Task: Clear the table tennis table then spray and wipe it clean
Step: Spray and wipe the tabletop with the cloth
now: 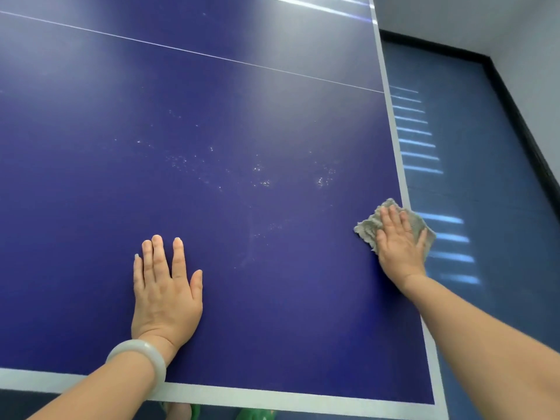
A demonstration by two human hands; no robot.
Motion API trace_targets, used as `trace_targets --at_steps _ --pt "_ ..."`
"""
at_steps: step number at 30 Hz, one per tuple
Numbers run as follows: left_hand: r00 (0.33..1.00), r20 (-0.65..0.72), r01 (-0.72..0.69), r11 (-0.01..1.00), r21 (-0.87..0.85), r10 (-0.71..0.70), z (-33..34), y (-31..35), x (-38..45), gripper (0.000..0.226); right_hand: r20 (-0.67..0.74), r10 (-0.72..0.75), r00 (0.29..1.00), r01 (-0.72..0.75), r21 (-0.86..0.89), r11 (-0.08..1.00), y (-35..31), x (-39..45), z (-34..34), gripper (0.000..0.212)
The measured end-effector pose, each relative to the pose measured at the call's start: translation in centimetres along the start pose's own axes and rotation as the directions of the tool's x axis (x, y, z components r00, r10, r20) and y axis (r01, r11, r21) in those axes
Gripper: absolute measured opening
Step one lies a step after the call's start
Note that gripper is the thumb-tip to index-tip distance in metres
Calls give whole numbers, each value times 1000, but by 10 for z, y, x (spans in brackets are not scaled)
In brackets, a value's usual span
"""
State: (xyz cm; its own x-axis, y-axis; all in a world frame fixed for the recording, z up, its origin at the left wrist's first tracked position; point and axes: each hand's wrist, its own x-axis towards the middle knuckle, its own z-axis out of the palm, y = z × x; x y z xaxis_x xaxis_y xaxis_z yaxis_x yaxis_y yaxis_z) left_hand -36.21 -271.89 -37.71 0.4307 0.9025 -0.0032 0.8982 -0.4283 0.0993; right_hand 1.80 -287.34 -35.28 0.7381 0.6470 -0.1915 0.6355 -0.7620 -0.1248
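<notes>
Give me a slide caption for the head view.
Right hand presses cloth at table edge; left hand braces flat.

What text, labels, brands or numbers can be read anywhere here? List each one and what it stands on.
None: no readable text shows in this view.
The table bears only white lines, no lettering.
The cloth under the right hand carries no label that shows.
The bracelet by the left hand is plain.
</notes>
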Motion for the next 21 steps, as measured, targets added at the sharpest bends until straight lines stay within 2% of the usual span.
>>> trace_targets --at_steps 2,5,9,12,14,16,17,18,19,21 --pt "1000 1 -3 1000 2 3 0 -1 0 72 17 31 999 -31 -2 1000 2 -5 -1 53" --pt "1000 3 2 1000 -2 -2 -3 1 0 72 -17 21 1000 -21 -35 999 -6 -55 12 54" --pt "1000 16 9 1000 1 -9 -6 4 0 73 -20 -124 992 123 -39 992 -19 -152 34 59" --pt "1000 25 6 1000 6 -6 -6 3 0 73 -38 -266 963 264 -37 964 -48 -185 48 57" --pt "1000 28 7 1000 19 -7 -6 2 0 73 15 -424 906 424 -45 905 -78 -176 51 55" --pt "999 32 14 1000 21 -14 -6 3 0 73 68 -597 799 601 -61 797 -100 -148 49 54" --pt "999 31 18 1000 22 -18 -6 3 0 73 84 -656 750 661 -69 747 -105 -126 45 54" --pt "999 28 20 999 26 -21 -6 3 0 73 84 -676 732 682 -75 728 -105 -102 39 54" --pt "999 27 20 999 30 -21 -5 3 1 73 89 -648 757 654 -70 754 -102 -77 34 54" --pt "999 29 20 999 35 -21 -4 3 1 73 72 -414 907 418 -53 907 -84 -39 26 54"
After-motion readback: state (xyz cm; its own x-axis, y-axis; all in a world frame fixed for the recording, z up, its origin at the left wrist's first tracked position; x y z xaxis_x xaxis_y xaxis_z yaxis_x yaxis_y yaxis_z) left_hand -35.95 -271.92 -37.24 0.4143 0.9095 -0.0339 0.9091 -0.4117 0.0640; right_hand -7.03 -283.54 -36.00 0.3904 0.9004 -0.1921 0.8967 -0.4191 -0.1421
